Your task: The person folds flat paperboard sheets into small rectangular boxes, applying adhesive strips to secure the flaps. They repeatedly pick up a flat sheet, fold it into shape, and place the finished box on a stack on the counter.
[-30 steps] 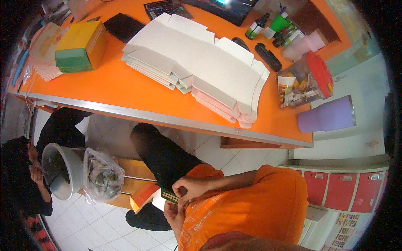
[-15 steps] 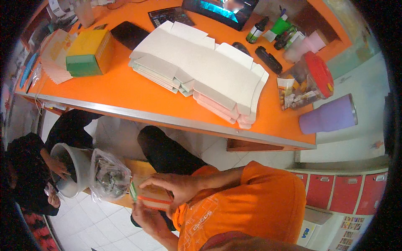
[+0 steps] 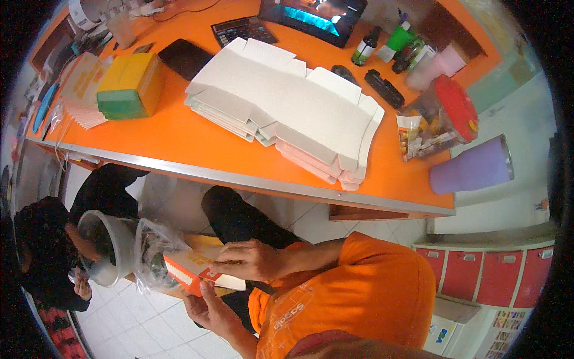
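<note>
A small orange and white carton (image 3: 190, 266) is held above my lap, tilted. From below, my left hand (image 3: 209, 308) grips it, thumb along its near side. My right hand (image 3: 248, 260) comes from above with its fingers bent onto the carton's end, at an orange flap. A pale strip shows beneath that hand; what it belongs to is not clear. Just beyond the carton is a clear plastic bag (image 3: 146, 254) with dark contents, partly hidden by the carton.
A white bucket (image 3: 124, 248) stands past the bag, beside another person in dark clothes (image 3: 45, 251). On the orange desk (image 3: 170, 140) lie flattened cartons (image 3: 287, 99), a yellow and green box (image 3: 130, 84), a red-lidded jar (image 3: 457, 107) and a purple tumbler (image 3: 472, 167).
The carton has been turned, so its orange side and top face now show instead of a narrow green and white face. My right fingers have drawn together onto its end.
</note>
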Tool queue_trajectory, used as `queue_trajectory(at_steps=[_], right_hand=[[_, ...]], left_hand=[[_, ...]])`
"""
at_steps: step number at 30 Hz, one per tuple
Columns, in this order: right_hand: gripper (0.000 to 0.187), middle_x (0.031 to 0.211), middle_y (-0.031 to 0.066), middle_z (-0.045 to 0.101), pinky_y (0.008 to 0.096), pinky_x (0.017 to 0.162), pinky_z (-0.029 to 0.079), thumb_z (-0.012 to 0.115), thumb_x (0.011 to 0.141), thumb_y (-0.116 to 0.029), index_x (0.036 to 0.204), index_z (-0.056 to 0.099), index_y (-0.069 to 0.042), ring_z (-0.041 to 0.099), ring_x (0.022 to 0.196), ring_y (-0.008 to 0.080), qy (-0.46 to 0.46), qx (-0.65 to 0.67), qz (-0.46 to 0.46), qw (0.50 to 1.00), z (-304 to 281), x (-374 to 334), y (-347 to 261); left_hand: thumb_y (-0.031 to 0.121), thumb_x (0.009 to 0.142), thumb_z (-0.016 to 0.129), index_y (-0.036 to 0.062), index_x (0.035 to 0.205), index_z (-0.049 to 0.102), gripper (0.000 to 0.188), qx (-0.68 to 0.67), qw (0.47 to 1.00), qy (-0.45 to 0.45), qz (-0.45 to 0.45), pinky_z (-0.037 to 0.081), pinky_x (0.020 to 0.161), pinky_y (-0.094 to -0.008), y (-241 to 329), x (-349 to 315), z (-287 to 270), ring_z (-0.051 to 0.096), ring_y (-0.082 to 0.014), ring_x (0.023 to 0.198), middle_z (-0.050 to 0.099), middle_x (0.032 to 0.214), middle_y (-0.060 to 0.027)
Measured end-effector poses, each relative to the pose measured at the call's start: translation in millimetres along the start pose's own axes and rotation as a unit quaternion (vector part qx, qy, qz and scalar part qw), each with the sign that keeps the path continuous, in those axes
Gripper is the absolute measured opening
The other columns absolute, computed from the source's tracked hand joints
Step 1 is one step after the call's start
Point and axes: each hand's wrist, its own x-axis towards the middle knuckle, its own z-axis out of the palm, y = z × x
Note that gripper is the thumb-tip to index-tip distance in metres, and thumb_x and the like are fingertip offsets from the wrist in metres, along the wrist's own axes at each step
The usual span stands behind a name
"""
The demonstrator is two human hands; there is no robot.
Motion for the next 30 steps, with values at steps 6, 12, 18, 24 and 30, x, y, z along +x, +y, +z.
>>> queue_trajectory(at_steps=[6, 12, 18, 24, 30], right_hand=[[0.027, 0.097, 0.0134, 0.066, 0.0336, 0.072, 0.058, 0.071, 0.082, -0.006, 0.109, 0.071, -0.001, 0.067, 0.086, 0.0243, -0.005, 0.097, 0.069, 0.993, 5.1, 0.0, 2.8], [0.019, 0.087, 0.0131, 0.068, 0.0303, 0.058, 0.051, 0.071, 0.086, -0.009, 0.102, 0.072, 0.002, 0.065, 0.07, 0.022, -0.125, 0.216, 0.263, 0.932, -8.6, 9.2, 5.7], [0.017, 0.085, 0.0125, 0.068, 0.0291, 0.059, 0.048, 0.07, 0.088, -0.011, 0.1, 0.073, 0.0, 0.063, 0.069, 0.0188, -0.108, 0.268, 0.306, 0.907, -9.6, 10.6, 0.4], [0.01, 0.08, 0.0098, 0.068, 0.028, 0.061, 0.048, 0.074, 0.084, -0.01, 0.091, 0.075, -0.004, 0.064, 0.07, 0.0186, -0.035, 0.279, 0.284, 0.917, -4.5, 17.3, -7.3], [0.009, 0.081, 0.0113, 0.068, 0.0299, 0.066, 0.049, 0.074, 0.081, -0.004, 0.088, 0.074, 0.001, 0.064, 0.074, 0.0195, -0.023, 0.208, 0.268, 0.94, -21.7, 24.8, -18.9]], left_hand=[[0.022, 0.095, 0.066, 0.001, 0.101, 0.064, 0.022, 0.129, 0.986, 0.076, 0.069, 0.053, 0.074, -0.0272, -19.9, 2.1, -9.8, 0.065, -0.0138, 0.082, 0.069, 0.091, -0.0096], [0.026, 0.099, 0.059, -0.0002, 0.106, 0.063, 0.027, 0.153, 0.985, 0.062, 0.052, 0.049, 0.077, -0.0274, -24.2, -3.0, -8.9, 0.061, -0.0144, 0.084, 0.068, 0.093, -0.0079], [0.015, 0.098, 0.06, -0.0001, 0.104, 0.059, 0.016, 0.128, 0.99, 0.055, 0.026, 0.047, 0.078, -0.0261, -27.3, -6.0, -9.2, 0.06, -0.0139, 0.088, 0.065, 0.098, -0.0081], [0.009, 0.095, 0.063, -0.0014, 0.095, 0.063, 0.01, 0.153, 0.987, 0.022, 0.033, 0.047, 0.077, -0.0264, -23.7, -11.3, -25.1, 0.059, -0.0126, 0.085, 0.066, 0.092, -0.006], [-0.002, 0.09, 0.066, -0.003, 0.098, 0.064, 0.009, 0.066, 0.997, -0.027, 0.016, 0.046, 0.079, -0.0226, -25.6, -2.7, -18.5, 0.059, -0.0093, 0.088, 0.066, 0.096, -0.0038]])
